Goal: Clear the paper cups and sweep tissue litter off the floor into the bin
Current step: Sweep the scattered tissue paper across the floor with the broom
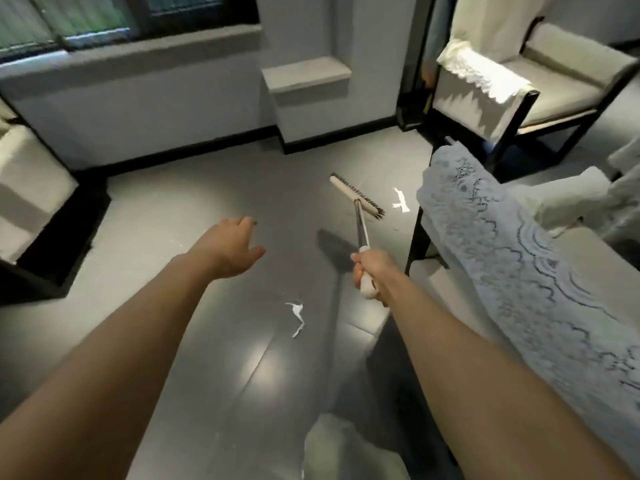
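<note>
The right hand (369, 268) was clenched around the pale grip at the end of a broom (356, 199), whose metal shaft ran forward and down to a wooden head with dark bristles resting on the grey floor (194, 209). The left hand (230, 247) was stretched out over the floor with its fingers relaxed and spread, grasping nothing. One white tissue scrap (400, 203) lay on the floor just beside the bristled end of the broom head, on its right, close to the dark leg of an armchair (585, 258) draped with a lace cover (512, 251). A second tissue strip (296, 315), twisted and thin, lay on the floor between the two forearms, nearer the person and well apart from the broom head. Another armchair (561, 77) with a white cloth over its arm stood farther back on the right, and a window (86, 19) ran along the far wall.
</note>
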Action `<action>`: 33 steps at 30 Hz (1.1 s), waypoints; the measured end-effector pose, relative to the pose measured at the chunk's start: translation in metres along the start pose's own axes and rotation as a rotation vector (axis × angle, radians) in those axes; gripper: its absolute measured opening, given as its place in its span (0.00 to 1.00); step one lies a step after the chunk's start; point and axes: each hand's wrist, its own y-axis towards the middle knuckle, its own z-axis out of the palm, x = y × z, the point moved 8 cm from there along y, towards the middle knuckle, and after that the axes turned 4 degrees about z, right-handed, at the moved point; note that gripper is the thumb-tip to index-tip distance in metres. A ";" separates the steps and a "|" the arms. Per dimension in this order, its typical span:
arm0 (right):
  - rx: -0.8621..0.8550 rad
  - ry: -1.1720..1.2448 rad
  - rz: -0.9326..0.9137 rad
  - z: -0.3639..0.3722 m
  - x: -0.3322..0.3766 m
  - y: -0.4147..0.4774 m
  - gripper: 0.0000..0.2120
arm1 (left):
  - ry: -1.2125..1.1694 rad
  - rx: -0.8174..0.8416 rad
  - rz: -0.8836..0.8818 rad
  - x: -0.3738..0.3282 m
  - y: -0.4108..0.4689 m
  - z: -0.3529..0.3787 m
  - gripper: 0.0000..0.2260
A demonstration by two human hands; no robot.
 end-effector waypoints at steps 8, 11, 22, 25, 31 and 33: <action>-0.219 0.106 -0.075 0.037 0.109 0.151 0.05 | 0.041 0.087 0.229 -0.001 0.229 -0.017 0.28; -0.300 0.129 -0.076 0.045 0.144 0.208 0.08 | 0.087 0.163 0.274 0.003 0.307 -0.020 0.28; -0.555 0.302 -0.007 0.015 0.226 0.314 0.11 | 0.155 0.262 0.634 -0.074 0.546 -0.046 0.28; -0.640 0.381 0.004 0.003 0.248 0.344 0.13 | 0.165 0.287 0.741 -0.099 0.607 -0.052 0.28; -0.809 0.517 0.010 -0.023 0.300 0.390 0.13 | 0.233 0.338 0.914 -0.137 0.708 -0.062 0.28; -0.835 0.536 0.019 -0.033 0.312 0.402 0.14 | 0.263 0.355 0.961 -0.157 0.735 -0.064 0.27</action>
